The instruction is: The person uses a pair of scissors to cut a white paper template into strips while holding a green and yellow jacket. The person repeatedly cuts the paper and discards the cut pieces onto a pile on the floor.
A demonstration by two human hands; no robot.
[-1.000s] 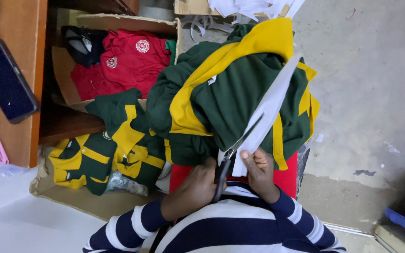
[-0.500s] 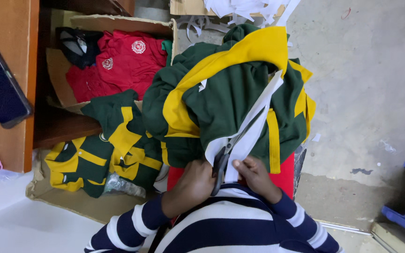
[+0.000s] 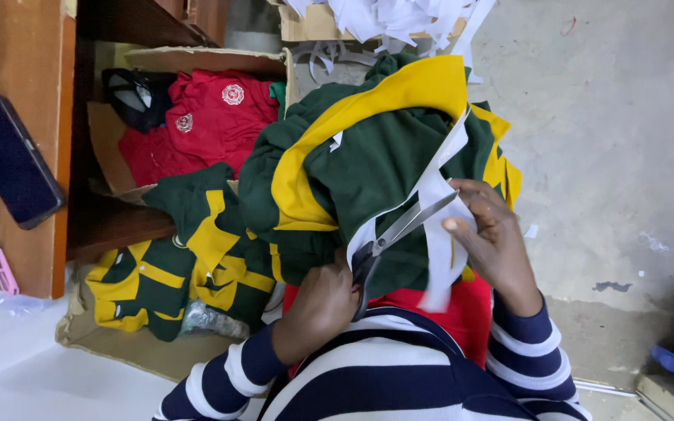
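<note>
Scissors (image 3: 399,234) gripped in left hand (image 3: 317,308), blades parted on white strip (image 3: 438,210) over green-and-yellow garment (image 3: 368,164) on lap; right hand (image 3: 493,242) fingers pinch strip—best kept taut, fabric clear of blades.

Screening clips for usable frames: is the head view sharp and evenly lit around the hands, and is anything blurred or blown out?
Head view: even, soft light, no hard shadows; scissors and white strip crisp, right hand and left hand sharp; the white scraps at the top edge look slightly overexposed; striped sleeves nearest the camera a little soft.
</note>
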